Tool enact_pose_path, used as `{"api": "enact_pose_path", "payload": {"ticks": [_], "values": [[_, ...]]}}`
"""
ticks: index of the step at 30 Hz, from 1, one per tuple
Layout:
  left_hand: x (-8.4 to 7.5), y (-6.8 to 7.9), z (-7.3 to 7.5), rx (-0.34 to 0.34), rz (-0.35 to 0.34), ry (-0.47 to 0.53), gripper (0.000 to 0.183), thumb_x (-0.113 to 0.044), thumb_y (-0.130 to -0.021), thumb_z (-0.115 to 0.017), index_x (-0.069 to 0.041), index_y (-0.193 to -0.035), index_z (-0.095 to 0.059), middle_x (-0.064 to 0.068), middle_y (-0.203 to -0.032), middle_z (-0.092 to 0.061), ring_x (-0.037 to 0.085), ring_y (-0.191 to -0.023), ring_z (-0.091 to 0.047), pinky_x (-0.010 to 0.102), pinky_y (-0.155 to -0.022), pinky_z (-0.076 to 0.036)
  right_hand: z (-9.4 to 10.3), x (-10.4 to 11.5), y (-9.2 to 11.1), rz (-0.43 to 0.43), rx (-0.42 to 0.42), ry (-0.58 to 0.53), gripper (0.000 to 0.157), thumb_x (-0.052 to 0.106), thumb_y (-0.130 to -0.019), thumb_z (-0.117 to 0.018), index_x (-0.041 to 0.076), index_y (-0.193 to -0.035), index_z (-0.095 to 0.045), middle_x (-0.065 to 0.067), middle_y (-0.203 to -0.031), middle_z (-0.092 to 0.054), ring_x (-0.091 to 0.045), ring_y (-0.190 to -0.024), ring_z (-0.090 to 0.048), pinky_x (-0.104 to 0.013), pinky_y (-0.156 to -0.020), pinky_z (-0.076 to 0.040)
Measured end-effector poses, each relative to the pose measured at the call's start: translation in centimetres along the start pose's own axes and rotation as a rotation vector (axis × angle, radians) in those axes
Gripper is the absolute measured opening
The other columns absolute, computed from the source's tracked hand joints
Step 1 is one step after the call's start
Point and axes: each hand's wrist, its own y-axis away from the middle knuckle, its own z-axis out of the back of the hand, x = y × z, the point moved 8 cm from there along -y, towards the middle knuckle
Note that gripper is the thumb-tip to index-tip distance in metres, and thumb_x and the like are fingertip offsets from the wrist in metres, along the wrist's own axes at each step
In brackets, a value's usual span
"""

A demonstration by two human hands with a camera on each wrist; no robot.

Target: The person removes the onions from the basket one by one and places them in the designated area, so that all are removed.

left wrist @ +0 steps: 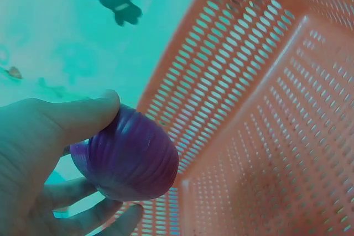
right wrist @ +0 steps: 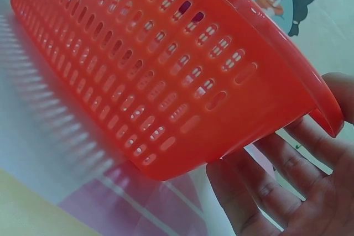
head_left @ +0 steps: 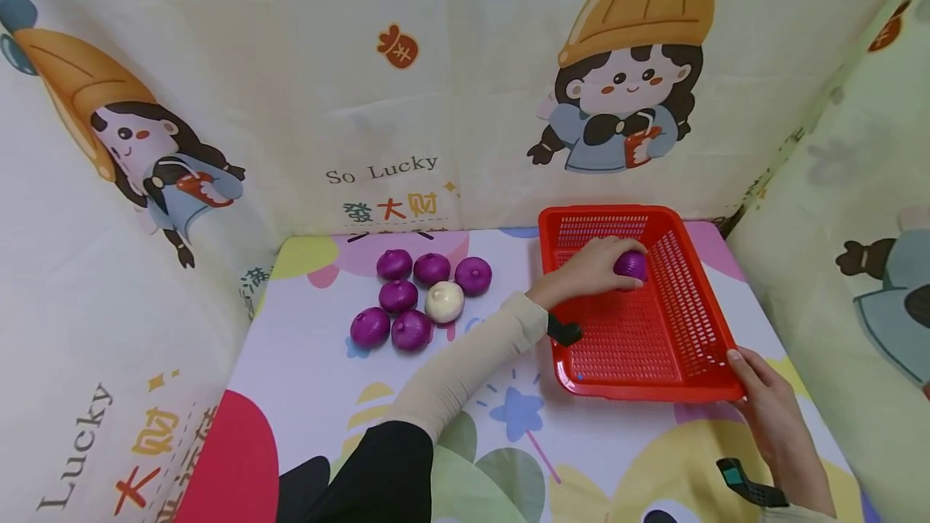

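A purple onion [head_left: 630,265] is gripped by my left hand [head_left: 592,269] over the inside of a red plastic basket [head_left: 701,289]. In the left wrist view, thumb and fingers hold the onion [left wrist: 133,156] from one side, with the perforated basket wall behind it. My right hand [head_left: 777,410] pinches the basket's near right corner, thumb on the rim. From the right wrist view, the fingers of that hand [right wrist: 287,175] reach under the rim.
Left of the basket, several purple onions [head_left: 397,296] and one white onion [head_left: 445,302] lie grouped on the patterned table cover [head_left: 312,370]. Printed cloth [head_left: 494,103] hangs behind and at both sides of the table.
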Motion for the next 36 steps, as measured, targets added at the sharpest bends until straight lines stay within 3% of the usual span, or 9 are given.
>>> {"api": "enact_pose_path", "payload": {"ticks": [5, 11, 21, 31, 36], "values": [[-0.7, 1.6, 0.8, -0.040, -0.057, 0.042, 0.062, -0.043, -0.093, -0.077, -0.029, -0.148, -0.051, -0.008, -0.148, -0.056, 0.006, -0.132, -0.049, 0.019, -0.104, -0.046, 0.0, -0.1, 0.1, -0.003, 0.000, 0.011, 0.016, 0.039, -0.108, -0.053, 0.041, -0.123, -0.057, 0.031, -0.101, -0.066, 0.004, -0.086, -0.069, -0.013, -0.072, -0.058], [-1.2, 4.5, 2.1, -0.092, -0.105, 0.274, 0.061, -0.032, -0.093, -0.079, -0.023, -0.145, -0.050, -0.003, -0.144, -0.056, 0.008, -0.127, -0.052, 0.013, -0.089, -0.054, 0.1, 0.1, 0.1, 0.008, -0.009, 0.000, 0.017, 0.039, -0.108, -0.053, 0.039, -0.124, -0.057, 0.031, -0.102, -0.066, 0.004, -0.086, -0.068, -0.013, -0.072, -0.058], [0.6, 9.7, 4.0, -0.192, -0.052, 0.539, 0.062, -0.015, -0.090, -0.083, -0.013, -0.138, -0.044, 0.007, -0.141, -0.051, 0.021, -0.129, -0.055, 0.023, -0.094, -0.059, -0.1, -0.1, 0.3, 0.007, 0.008, 0.027, 0.025, 0.039, -0.108, -0.052, 0.039, -0.133, -0.053, 0.033, -0.107, -0.064, 0.006, -0.090, -0.068, -0.012, -0.075, -0.058], [2.4, 13.8, 4.6, -0.242, 0.002, 0.525, 0.070, -0.023, -0.089, -0.084, -0.025, -0.146, -0.042, 0.004, -0.151, -0.043, 0.022, -0.132, -0.054, 0.038, -0.102, -0.059, -0.2, -0.2, 0.2, 0.012, 0.003, 0.011, 0.024, 0.039, -0.108, -0.053, 0.039, -0.131, -0.054, 0.033, -0.107, -0.064, 0.005, -0.090, -0.069, -0.012, -0.075, -0.058], [3.8, 16.0, 4.6, -0.285, 0.019, 0.433, 0.076, -0.022, -0.090, -0.083, -0.026, -0.154, -0.043, 0.007, -0.149, -0.041, 0.022, -0.134, -0.054, 0.034, -0.106, -0.056, -0.2, -0.1, 0.2, 0.018, 0.002, 0.010, 0.022, 0.038, -0.108, -0.053, 0.039, -0.130, -0.054, 0.033, -0.106, -0.065, 0.005, -0.089, -0.069, -0.013, -0.075, -0.058]]}}
